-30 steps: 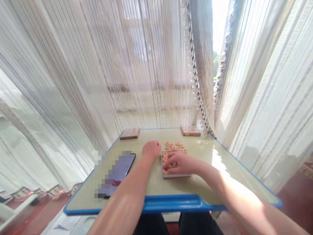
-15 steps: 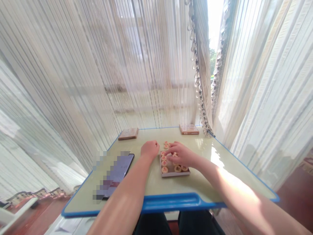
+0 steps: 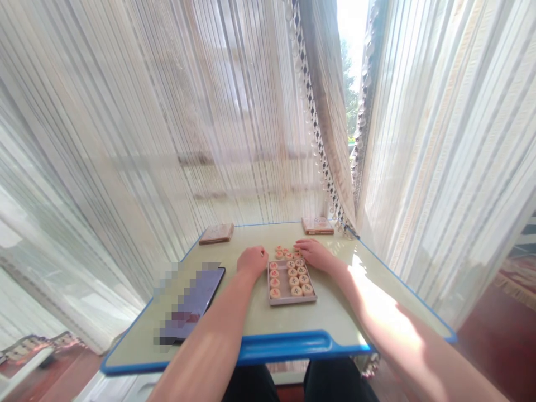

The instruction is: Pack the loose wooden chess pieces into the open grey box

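Observation:
A shallow pale tray (image 3: 292, 299) lies mid-table and holds several round wooden game pieces with red or dark marks. More loose pieces (image 3: 283, 252) lie just beyond it. My left hand (image 3: 252, 261) rests as a closed fist on the table at the tray's left far corner. My right hand (image 3: 314, 252) reaches past the tray's far right corner, fingers curled down onto the loose pieces; what they pinch is hidden.
The small table (image 3: 288, 347) has a blue rim and a blue groove at its near edge. A dark phone (image 3: 195, 301) lies at the left. Two flat wooden boxes (image 3: 216, 233) (image 3: 317, 225) sit at the far edge. Sheer curtains hang close on all sides.
My right hand has lifted off the tray and moved beyond it to the loose pieces, uncovering the pieces in the tray. My left fist has stayed put. The camera has shifted slightly.

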Action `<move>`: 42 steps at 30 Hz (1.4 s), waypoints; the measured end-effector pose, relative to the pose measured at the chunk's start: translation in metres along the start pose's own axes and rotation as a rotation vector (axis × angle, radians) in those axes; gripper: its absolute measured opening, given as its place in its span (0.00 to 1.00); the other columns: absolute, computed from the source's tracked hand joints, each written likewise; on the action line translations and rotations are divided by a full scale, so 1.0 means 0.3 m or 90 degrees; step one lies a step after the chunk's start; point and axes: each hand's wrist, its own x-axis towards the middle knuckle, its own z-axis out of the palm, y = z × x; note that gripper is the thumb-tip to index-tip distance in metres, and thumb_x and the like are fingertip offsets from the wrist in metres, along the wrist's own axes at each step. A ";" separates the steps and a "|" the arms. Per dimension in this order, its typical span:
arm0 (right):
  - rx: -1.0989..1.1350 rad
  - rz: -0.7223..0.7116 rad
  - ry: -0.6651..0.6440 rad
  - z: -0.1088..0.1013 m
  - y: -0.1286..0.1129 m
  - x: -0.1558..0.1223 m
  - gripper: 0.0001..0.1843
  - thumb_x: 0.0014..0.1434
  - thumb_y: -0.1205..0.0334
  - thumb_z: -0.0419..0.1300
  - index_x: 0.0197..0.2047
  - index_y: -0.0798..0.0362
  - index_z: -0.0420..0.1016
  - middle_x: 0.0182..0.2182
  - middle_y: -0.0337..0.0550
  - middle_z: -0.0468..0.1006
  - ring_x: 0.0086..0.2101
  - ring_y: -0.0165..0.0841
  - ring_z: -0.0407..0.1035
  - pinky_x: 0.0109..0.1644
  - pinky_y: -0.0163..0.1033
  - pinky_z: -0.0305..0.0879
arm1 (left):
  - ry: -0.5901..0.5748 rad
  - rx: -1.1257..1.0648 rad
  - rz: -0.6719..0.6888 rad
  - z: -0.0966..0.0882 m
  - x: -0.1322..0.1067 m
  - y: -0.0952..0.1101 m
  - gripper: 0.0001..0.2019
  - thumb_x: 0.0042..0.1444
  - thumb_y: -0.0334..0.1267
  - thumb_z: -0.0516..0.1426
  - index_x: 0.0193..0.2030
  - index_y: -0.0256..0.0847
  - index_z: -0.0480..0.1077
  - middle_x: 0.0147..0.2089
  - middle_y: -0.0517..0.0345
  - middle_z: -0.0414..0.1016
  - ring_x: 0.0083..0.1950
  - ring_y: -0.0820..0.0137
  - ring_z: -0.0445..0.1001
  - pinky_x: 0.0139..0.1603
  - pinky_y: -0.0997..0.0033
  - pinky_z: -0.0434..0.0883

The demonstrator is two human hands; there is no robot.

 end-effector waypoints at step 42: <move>0.043 -0.136 0.009 -0.002 -0.197 -0.043 0.11 0.52 0.58 0.60 0.38 0.50 0.78 0.34 0.42 0.79 0.40 0.34 0.65 0.45 0.36 0.60 | 0.023 -0.037 0.023 -0.006 -0.001 0.014 0.15 0.57 0.40 0.46 0.37 0.42 0.74 0.37 0.52 0.78 0.40 0.67 0.74 0.38 0.72 0.65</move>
